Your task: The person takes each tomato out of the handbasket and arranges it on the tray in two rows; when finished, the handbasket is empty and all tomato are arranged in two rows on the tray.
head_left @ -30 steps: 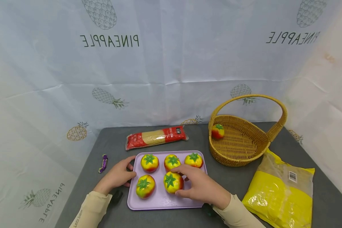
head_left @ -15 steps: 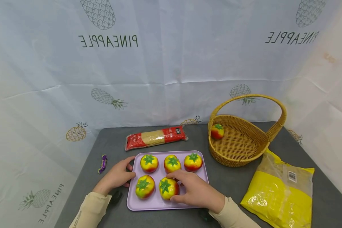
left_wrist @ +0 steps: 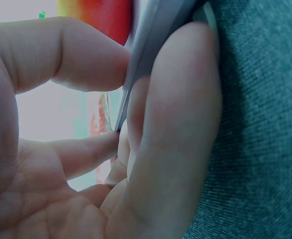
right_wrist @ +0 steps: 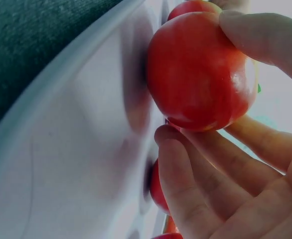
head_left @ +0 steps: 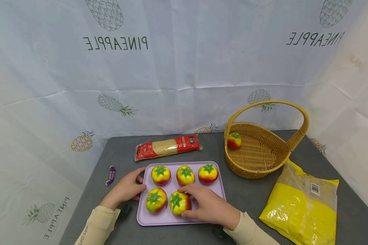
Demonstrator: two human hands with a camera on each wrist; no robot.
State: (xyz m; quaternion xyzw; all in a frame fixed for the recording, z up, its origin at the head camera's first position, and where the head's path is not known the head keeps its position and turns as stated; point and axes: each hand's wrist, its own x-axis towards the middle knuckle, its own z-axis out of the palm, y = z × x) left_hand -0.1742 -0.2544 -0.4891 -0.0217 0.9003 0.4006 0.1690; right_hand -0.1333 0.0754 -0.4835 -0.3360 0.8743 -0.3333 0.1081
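Observation:
A lilac tray (head_left: 159, 220) bears several red and yellow tomatoes with green star-shaped leaves. My left hand (head_left: 127, 186) grips its left rim, thumb against the edge; in the left wrist view the fingers (left_wrist: 178, 114) lie along the outer side of the rim. My right hand (head_left: 208, 206) holds the front middle tomato (head_left: 178, 203) between thumb and fingers, low at the tray. In the right wrist view the thumb (right_wrist: 263, 40) lies on that tomato's upper side and the fingers reach beneath. Left of it sits another tomato (head_left: 156, 200); three more form the back row.
A wicker basket (head_left: 254, 170) with a tall handle stands at the back right, one tomato (head_left: 234, 140) inside. A yellow bag (head_left: 300, 207) lies in front of it. Behind the tray is a red noodle packet (head_left: 168, 148). A purple wrapped candy (head_left: 111, 176) lies at the left.
My right hand has moved left, bringing the front middle tomato closer to the front left one. The left hand has stayed on the tray rim.

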